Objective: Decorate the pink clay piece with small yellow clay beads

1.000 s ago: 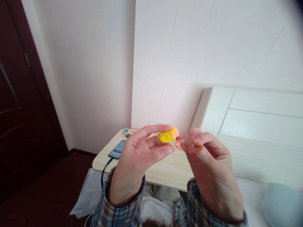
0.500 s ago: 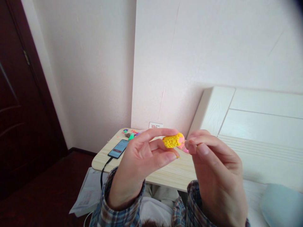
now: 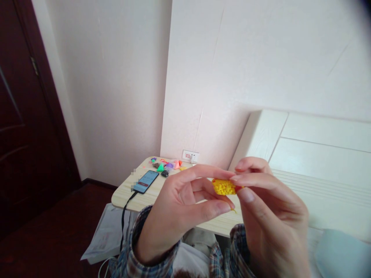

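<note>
Two-handed hold on bumpy yellow piece (image 3: 223, 187)

Right hand (image 3: 272, 216): thumb and forefinger pinched narrowly at its right end. Left hand (image 3: 178, 206): fingers steady the opposite end, thumb apart below. Piece judged light, soft, easily dented; best held gently by the ends. Beyond the grip, leftward: phone (image 3: 147, 182) on table (image 3: 122, 196); farther, coloured lumps (image 3: 160, 167).

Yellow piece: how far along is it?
The yellow piece looks mostly done: yellow bumps cover its visible side. The left hand and right hand hold it. Any remaining work may be at the end under the right fingers, too hidden to tell. A yellow strand hangs loose.
</note>
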A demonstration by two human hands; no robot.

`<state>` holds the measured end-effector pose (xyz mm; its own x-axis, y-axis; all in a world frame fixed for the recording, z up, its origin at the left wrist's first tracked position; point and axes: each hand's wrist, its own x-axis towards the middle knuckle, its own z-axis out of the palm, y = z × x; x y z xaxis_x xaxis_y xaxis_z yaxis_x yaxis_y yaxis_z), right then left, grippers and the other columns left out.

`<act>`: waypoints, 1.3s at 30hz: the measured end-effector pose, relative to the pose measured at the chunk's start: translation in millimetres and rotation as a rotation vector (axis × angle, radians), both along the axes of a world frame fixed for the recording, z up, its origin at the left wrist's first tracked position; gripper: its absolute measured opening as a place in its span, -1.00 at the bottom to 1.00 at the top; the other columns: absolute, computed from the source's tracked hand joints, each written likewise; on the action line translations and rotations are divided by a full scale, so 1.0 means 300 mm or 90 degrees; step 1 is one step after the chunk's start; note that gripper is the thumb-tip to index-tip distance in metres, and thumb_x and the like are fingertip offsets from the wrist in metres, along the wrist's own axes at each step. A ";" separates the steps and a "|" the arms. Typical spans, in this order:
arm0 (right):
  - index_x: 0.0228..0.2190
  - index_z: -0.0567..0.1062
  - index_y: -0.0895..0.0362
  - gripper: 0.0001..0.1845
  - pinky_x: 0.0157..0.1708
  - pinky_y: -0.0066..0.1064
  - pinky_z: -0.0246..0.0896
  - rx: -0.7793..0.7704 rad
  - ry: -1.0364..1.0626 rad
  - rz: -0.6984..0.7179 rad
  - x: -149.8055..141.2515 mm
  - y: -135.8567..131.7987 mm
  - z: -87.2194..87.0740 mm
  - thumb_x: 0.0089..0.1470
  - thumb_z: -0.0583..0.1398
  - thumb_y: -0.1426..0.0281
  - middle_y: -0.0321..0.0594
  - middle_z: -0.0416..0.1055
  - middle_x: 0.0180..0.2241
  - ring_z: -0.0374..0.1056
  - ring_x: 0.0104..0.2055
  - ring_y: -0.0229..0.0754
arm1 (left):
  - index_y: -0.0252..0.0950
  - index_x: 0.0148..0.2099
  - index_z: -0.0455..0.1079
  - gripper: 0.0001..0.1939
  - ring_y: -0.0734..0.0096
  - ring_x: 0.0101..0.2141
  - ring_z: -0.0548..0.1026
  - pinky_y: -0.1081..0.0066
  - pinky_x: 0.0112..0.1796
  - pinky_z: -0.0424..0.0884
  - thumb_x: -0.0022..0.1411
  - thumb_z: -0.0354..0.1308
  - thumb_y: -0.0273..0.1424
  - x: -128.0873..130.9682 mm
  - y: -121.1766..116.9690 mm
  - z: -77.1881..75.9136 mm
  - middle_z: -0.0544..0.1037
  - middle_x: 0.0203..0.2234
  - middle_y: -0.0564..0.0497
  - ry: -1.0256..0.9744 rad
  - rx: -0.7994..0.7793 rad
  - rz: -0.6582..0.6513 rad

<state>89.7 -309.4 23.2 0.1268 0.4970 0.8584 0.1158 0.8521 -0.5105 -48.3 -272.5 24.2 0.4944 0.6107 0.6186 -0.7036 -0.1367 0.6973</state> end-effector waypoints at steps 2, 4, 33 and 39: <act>-0.27 0.64 -0.08 -0.81 -0.13 -0.44 0.30 -0.003 0.002 0.000 0.000 -0.001 0.002 0.16 0.25 0.46 -0.26 0.37 -0.22 0.28 -0.06 -0.22 | -0.16 -0.12 0.59 -0.69 0.69 -0.29 0.51 0.69 -0.23 0.46 0.14 0.31 -0.63 -0.001 -0.003 0.001 0.62 -0.21 0.13 0.002 0.002 0.009; -0.32 0.62 -0.05 -0.88 -0.21 -0.44 0.29 -0.013 0.020 0.002 0.000 -0.002 0.005 0.13 0.28 0.43 -0.26 0.35 -0.25 0.30 -0.15 -0.23 | -0.17 -0.12 0.59 -0.69 0.68 -0.28 0.52 0.68 -0.22 0.47 0.13 0.31 -0.64 -0.002 -0.004 0.001 0.62 -0.21 0.12 0.008 0.002 0.015; -0.25 0.65 -0.09 -0.75 0.09 -0.30 0.28 0.014 -0.020 -0.004 -0.006 -0.015 0.005 0.21 0.20 0.47 -0.37 0.46 0.12 0.31 0.18 -0.15 | -0.11 -0.13 0.60 -0.67 0.65 -0.29 0.49 0.61 -0.23 0.45 0.09 0.36 -0.59 -0.013 -0.012 0.003 0.61 -0.18 0.12 0.030 0.002 0.021; -0.26 0.65 -0.12 -0.72 0.01 -0.31 0.31 0.023 -0.014 -0.009 -0.008 -0.012 0.005 0.19 0.20 0.49 -0.39 0.45 0.10 0.35 0.08 -0.17 | -0.15 -0.17 0.61 -0.69 0.64 -0.31 0.48 0.60 -0.24 0.46 0.07 0.37 -0.61 -0.012 -0.019 0.005 0.60 -0.17 0.09 0.027 0.001 0.019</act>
<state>87.2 -313.2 24.7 0.1137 0.4645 0.8783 0.1389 0.8679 -0.4769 -52.0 -278.1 25.8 0.5019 0.6250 0.5979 -0.6687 -0.1580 0.7266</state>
